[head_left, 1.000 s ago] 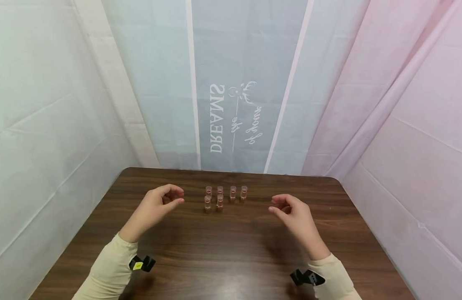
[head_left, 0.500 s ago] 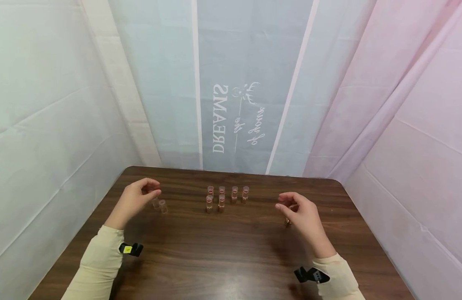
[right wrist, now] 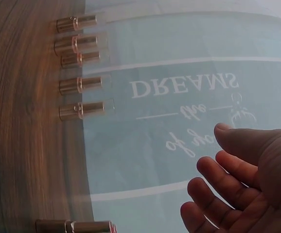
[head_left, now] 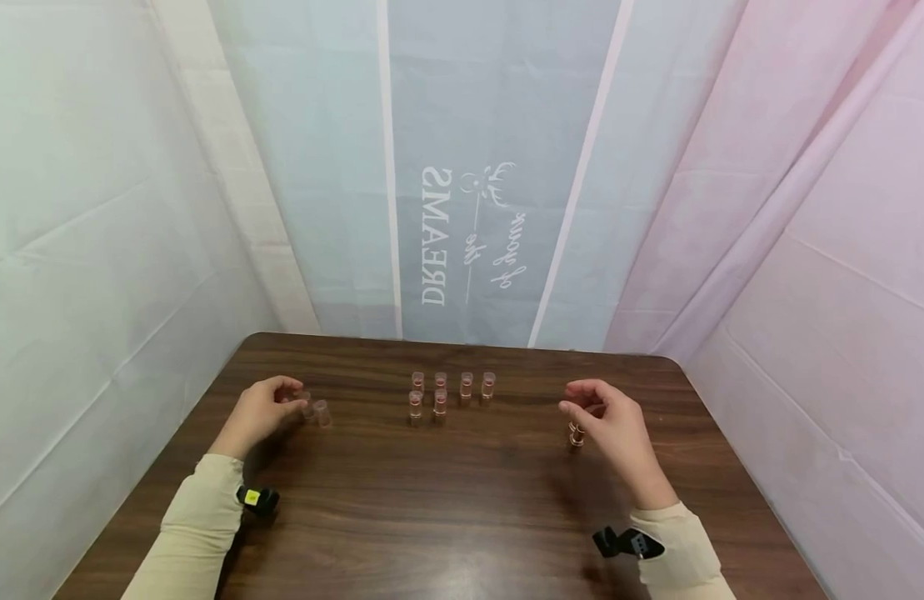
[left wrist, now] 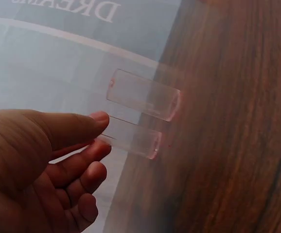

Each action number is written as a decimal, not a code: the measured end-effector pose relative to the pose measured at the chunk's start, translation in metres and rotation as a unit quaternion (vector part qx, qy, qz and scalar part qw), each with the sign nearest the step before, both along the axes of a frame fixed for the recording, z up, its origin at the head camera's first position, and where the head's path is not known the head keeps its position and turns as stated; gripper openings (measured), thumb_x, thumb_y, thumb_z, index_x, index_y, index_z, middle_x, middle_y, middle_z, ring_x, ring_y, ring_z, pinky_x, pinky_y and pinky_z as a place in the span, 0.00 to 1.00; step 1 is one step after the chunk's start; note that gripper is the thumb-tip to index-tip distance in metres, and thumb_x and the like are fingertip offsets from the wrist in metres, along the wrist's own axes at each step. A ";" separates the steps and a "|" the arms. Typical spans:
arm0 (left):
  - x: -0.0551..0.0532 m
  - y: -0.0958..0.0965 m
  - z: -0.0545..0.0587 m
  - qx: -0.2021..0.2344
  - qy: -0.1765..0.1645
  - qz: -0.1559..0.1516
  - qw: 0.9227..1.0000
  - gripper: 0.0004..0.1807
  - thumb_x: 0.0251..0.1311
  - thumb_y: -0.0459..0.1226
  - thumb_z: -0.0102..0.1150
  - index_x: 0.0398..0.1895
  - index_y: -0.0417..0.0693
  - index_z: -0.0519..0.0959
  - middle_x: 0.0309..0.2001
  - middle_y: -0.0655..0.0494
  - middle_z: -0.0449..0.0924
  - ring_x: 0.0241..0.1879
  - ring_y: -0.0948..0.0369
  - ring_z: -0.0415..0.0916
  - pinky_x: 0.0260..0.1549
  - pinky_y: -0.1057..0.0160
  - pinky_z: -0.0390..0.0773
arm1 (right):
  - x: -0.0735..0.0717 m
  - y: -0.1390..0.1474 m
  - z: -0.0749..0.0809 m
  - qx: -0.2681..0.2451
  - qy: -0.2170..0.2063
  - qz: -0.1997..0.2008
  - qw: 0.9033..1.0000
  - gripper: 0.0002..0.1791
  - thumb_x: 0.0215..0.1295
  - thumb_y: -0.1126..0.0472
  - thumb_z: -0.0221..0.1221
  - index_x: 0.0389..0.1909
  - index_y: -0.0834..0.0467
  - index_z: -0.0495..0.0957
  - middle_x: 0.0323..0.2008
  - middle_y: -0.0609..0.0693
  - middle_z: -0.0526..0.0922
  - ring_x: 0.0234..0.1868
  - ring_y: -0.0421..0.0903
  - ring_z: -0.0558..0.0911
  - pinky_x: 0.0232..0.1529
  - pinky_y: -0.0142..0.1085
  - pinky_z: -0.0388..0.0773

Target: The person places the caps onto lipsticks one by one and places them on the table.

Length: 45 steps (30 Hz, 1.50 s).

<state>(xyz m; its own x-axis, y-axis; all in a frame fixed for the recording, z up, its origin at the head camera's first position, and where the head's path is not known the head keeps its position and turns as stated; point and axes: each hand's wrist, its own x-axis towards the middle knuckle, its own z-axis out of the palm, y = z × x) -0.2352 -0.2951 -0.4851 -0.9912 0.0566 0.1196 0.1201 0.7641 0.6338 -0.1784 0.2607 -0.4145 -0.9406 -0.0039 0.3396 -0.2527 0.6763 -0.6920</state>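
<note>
Toward the table's left side, my left hand (head_left: 259,417) pinches the upper end of a clear cap (left wrist: 135,141) between thumb and forefinger. A second clear cap (left wrist: 145,94) stands upright right next to it. On the other side, my right hand (head_left: 611,421) is nearest to a gold lipstick tube (head_left: 576,437), its fingers bent and spread apart with nothing between them. That tube shows at the bottom of the right wrist view, away from the fingers. Several clear-capped lipsticks (head_left: 440,407) stand upright in two rows between the hands.
All of it stands on a dark wood-grain table (head_left: 447,500). Its back edge meets a blue-grey printed cloth (head_left: 499,100). Pale cloth walls (head_left: 72,250) rise on the left and right. A small black camera (head_left: 259,502) sits at each wrist.
My left hand has moved left and down to the clear caps, which were hidden behind it at first. My right hand has shifted right, baring the gold lipstick tube. The middle lipsticks stayed put.
</note>
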 end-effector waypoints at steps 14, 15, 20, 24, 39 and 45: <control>0.001 0.004 -0.002 0.007 0.027 0.015 0.999 0.15 0.69 0.42 0.66 0.51 0.42 0.82 0.44 0.46 0.84 0.41 0.53 0.78 0.38 0.56 0.77 | -0.005 0.023 -0.006 0.012 -0.001 -0.064 0.998 0.16 0.65 0.53 0.71 0.49 0.57 0.85 0.41 0.51 0.89 0.40 0.45 0.83 0.37 0.26 0.78; 0.002 0.004 0.000 0.009 0.034 0.018 0.999 0.15 0.69 0.42 0.66 0.50 0.42 0.82 0.44 0.47 0.84 0.40 0.54 0.78 0.37 0.57 0.76 | -0.005 0.026 -0.009 0.015 -0.010 -0.073 0.997 0.17 0.64 0.53 0.71 0.49 0.57 0.84 0.41 0.52 0.89 0.40 0.45 0.84 0.37 0.26 0.78; 0.007 0.008 0.016 0.015 0.081 0.031 0.996 0.15 0.69 0.45 0.66 0.49 0.44 0.81 0.41 0.49 0.83 0.37 0.56 0.75 0.33 0.61 0.74 | -0.005 0.037 -0.033 0.020 -0.064 -0.081 0.994 0.21 0.62 0.53 0.73 0.51 0.61 0.83 0.43 0.55 0.89 0.43 0.48 0.86 0.39 0.32 0.79; 0.011 0.015 0.030 0.019 0.112 0.033 0.993 0.16 0.68 0.48 0.66 0.49 0.47 0.81 0.40 0.51 0.82 0.36 0.58 0.74 0.32 0.65 0.73 | -0.007 0.037 -0.050 0.030 -0.091 -0.084 0.992 0.25 0.60 0.50 0.74 0.51 0.62 0.83 0.43 0.55 0.89 0.43 0.50 0.86 0.43 0.40 0.80; 0.034 0.055 0.068 0.023 0.159 -0.007 0.987 0.14 0.66 0.47 0.69 0.48 0.51 0.82 0.40 0.57 0.82 0.40 0.61 0.76 0.39 0.67 0.75 | -0.003 0.029 -0.074 0.071 -0.161 -0.118 0.977 0.25 0.55 0.46 0.76 0.43 0.61 0.83 0.37 0.51 0.87 0.38 0.49 0.84 0.42 0.48 0.78; 0.038 0.063 0.073 0.024 0.166 -0.022 0.986 0.13 0.64 0.46 0.70 0.47 0.52 0.83 0.38 0.59 0.81 0.37 0.64 0.75 0.36 0.69 0.75 | -0.001 0.025 -0.081 0.079 -0.175 -0.128 0.973 0.26 0.55 0.46 0.76 0.42 0.61 0.81 0.35 0.51 0.85 0.36 0.48 0.82 0.39 0.48 0.77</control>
<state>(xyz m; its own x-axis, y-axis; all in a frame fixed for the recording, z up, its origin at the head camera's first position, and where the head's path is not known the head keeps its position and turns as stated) -0.1967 -0.2316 -0.4121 -0.8940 0.0847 0.4399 0.3589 0.7230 0.5903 -0.1794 0.2858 -0.4952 -0.9757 0.2186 0.0118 0.1703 0.7915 -0.5869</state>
